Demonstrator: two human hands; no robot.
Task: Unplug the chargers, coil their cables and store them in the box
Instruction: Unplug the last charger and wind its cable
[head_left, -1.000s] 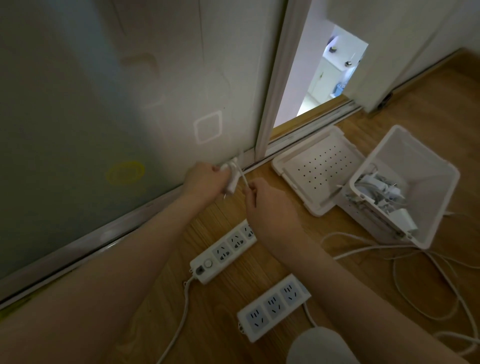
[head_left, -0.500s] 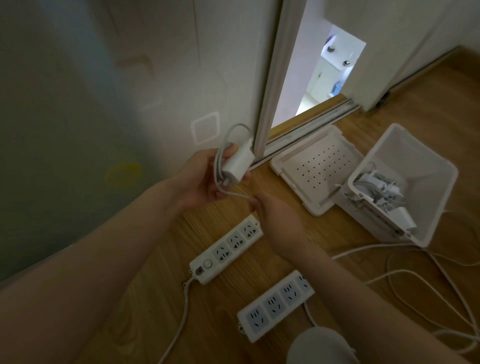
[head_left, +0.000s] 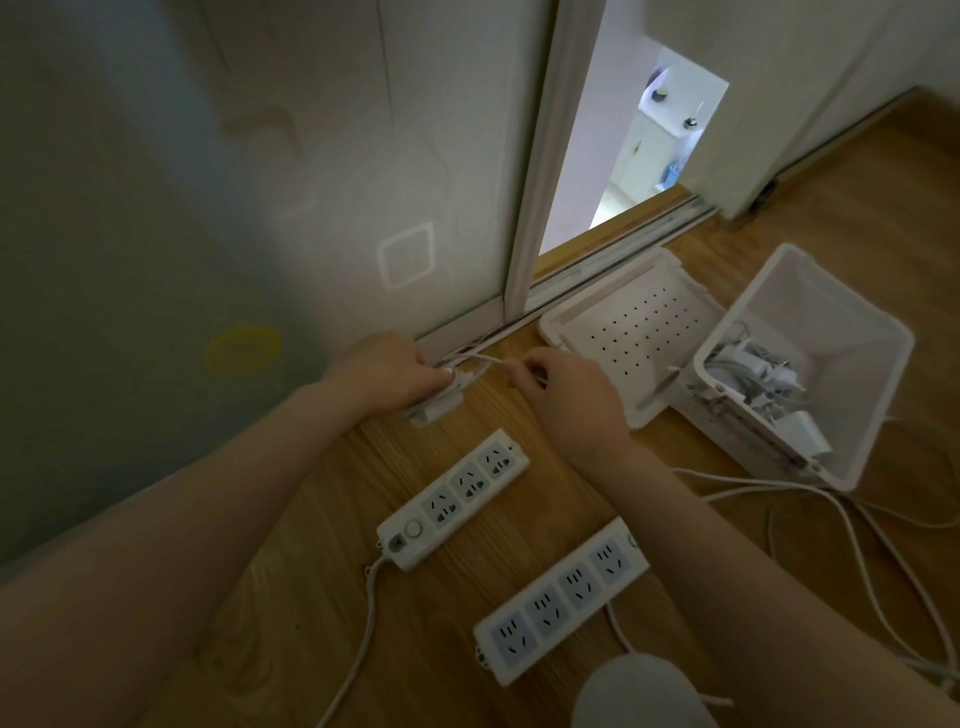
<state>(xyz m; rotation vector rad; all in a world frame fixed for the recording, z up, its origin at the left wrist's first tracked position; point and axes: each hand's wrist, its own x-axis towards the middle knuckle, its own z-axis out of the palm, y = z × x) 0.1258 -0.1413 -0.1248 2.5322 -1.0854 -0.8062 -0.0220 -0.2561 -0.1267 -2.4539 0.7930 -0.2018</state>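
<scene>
My left hand (head_left: 387, 376) grips a white charger (head_left: 436, 408) low over the wooden floor, close to the skirting board. Its thin white cable (head_left: 480, 364) runs from the charger to my right hand (head_left: 569, 400), which pinches it between the fingertips. A white box (head_left: 852, 338) stands tilted at the right and holds several white chargers (head_left: 763, 379) with coiled cables. Two white power strips lie below my hands with all their sockets bare: one (head_left: 452, 499) near the middle, the other (head_left: 561, 597) closer to me.
The box's perforated white lid (head_left: 623, 332) lies open on the floor against the sliding-door track. Loose white cables (head_left: 852, 530) curl across the floor at the right. A wall is at the left and a doorway behind.
My left hand has come down from chest height to the floor by the skirting with the charger. My right hand moved up and now holds the cable beside it.
</scene>
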